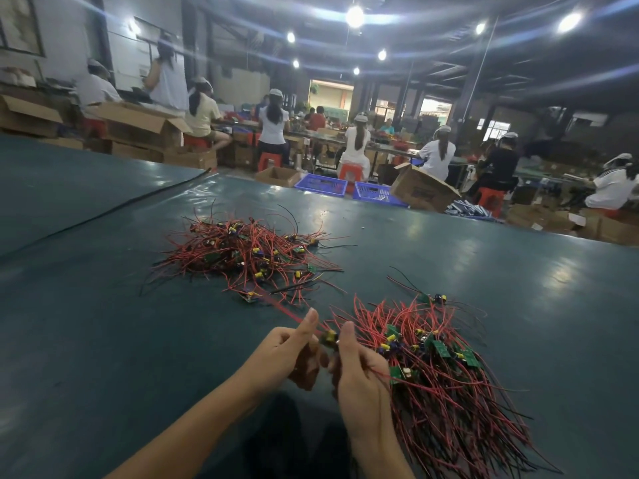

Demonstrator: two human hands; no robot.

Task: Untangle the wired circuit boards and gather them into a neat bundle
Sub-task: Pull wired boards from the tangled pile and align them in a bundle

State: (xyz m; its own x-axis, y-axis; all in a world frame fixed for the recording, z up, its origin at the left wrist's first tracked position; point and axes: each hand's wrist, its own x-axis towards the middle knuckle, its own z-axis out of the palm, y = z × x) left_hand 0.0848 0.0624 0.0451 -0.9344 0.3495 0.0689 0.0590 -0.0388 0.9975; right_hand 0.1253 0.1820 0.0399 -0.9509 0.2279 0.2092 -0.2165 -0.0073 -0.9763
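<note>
Head view: our left hand (pixel 287 354) and right hand (pixel 356 371) pinch a light board (pixel 329 337); its limp wire (pixel 294 312) trails toward 11 o'clock; we should grip the edges.

Round ceiling lamps (pixel 355 16) high beyond the green table (pixel 103 340) light the hall and throw pale blue flare streaks across the roof. Doorways (pixel 332 95) far behind the table are blown out white. Soft glare patches lie on the table's right part. Its far edge bows with wide-angle distortion. Above the table's near edge, the red wire (pixel 290 311) is smeared by motion blur. The palms of the left hand (pixel 294 354) and right hand (pixel 359 371) are shaded.
</note>
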